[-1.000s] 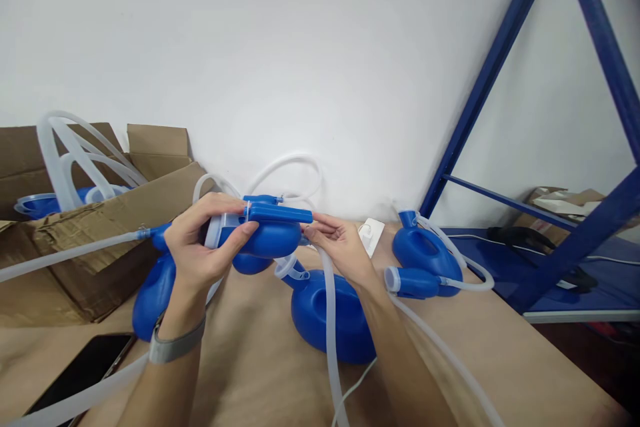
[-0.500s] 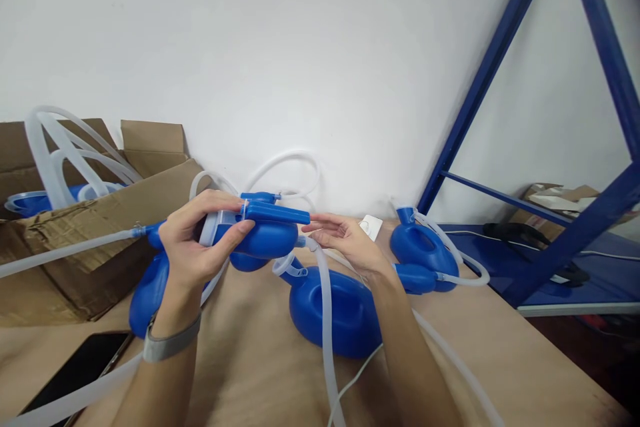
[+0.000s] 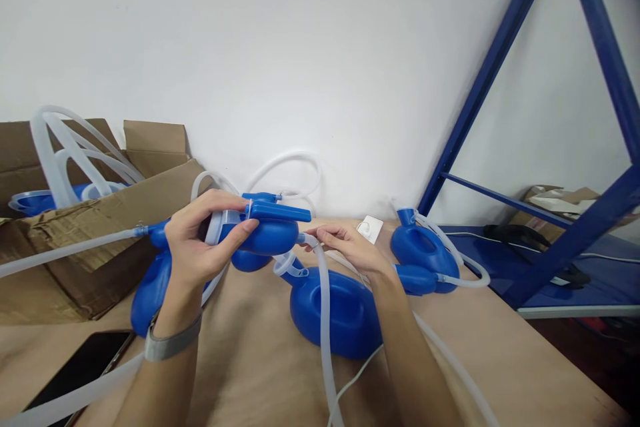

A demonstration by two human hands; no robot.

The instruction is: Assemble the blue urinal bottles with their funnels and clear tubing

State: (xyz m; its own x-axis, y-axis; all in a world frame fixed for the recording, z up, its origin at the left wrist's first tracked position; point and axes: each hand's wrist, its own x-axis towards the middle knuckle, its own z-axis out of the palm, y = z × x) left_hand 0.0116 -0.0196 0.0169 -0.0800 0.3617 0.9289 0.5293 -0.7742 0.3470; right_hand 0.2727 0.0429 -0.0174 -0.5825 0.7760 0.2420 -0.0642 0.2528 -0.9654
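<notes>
My left hand (image 3: 207, 233) is closed round a blue plastic urinal cup (image 3: 270, 237) with a clear collar and a flat blue strip along its top. A translucent hose (image 3: 325, 307) leaves the cup's narrow right end and hangs down towards me. At that joint, the fingertips of my right hand (image 3: 347, 247) pinch the hose by a small clamp. Below, a blue urinal bottle (image 3: 333, 320) with a clear cap ring lies on the table. Part of it is covered by the hose and my right forearm.
A cardboard box (image 3: 100, 240) holding blue parts and hoses stands left. Another blue bottle with a hose (image 3: 423, 250) lies at right. A phone (image 3: 80, 370) rests at front left. A blue metal rack (image 3: 480, 100) rises beyond the table's right edge.
My right fingers have moved from the tip of the flat strip down onto the hose joint and closed on it. My left hand keeps its grip on the cup.
</notes>
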